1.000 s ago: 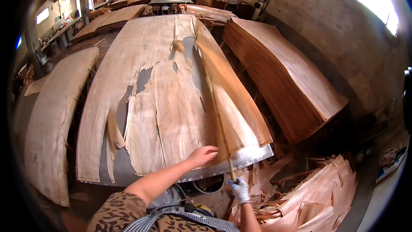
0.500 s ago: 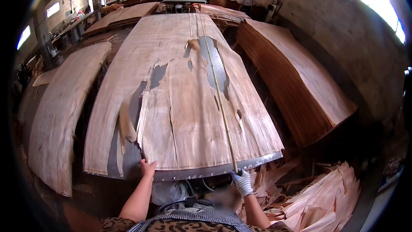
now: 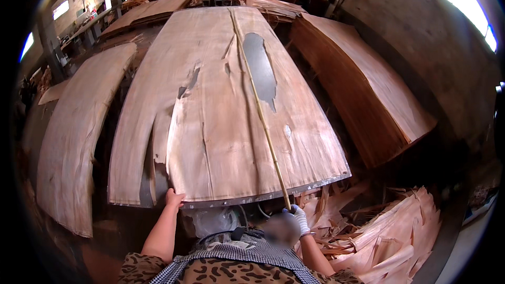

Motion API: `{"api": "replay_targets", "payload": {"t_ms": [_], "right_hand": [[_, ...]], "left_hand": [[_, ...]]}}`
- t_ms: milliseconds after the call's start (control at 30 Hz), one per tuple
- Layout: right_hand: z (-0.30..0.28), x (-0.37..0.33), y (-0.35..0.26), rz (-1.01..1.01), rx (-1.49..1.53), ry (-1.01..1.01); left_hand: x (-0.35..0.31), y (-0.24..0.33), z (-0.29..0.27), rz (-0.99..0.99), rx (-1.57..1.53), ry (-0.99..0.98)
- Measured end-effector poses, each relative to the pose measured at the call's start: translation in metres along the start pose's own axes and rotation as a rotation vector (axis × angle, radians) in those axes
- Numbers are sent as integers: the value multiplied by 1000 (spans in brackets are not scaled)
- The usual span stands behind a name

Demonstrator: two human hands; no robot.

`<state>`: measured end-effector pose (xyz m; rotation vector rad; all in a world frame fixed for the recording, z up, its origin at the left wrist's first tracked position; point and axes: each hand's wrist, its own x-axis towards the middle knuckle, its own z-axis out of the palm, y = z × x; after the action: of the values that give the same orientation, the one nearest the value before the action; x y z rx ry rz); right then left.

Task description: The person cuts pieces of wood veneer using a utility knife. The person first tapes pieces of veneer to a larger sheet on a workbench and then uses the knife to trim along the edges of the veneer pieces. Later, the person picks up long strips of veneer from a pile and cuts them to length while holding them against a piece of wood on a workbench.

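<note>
At the near table edge point(image 3: 231, 201), left hand point(image 3: 174, 198) tight on veneer point(image 3: 226, 152), gloved right hand point(image 3: 299, 218) firm around a thin pole point(image 3: 268, 142).

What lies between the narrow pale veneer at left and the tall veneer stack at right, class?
In the head view, the wide torn veneer sheet lies there, on a grey surface, a thin pole over it.
</note>
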<state>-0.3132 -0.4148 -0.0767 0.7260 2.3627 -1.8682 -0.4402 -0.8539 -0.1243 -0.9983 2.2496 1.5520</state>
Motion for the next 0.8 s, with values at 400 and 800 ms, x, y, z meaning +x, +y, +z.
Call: {"api": "replay_targets", "payload": {"t_ms": [400, 800], "right_hand": [[71, 3, -30, -184, -232, 161], [97, 4, -38, -177, -627, 210]], "left_hand": [[-27, 26, 21, 385, -170, -73], [65, -94, -236, 217, 313, 745]]}}
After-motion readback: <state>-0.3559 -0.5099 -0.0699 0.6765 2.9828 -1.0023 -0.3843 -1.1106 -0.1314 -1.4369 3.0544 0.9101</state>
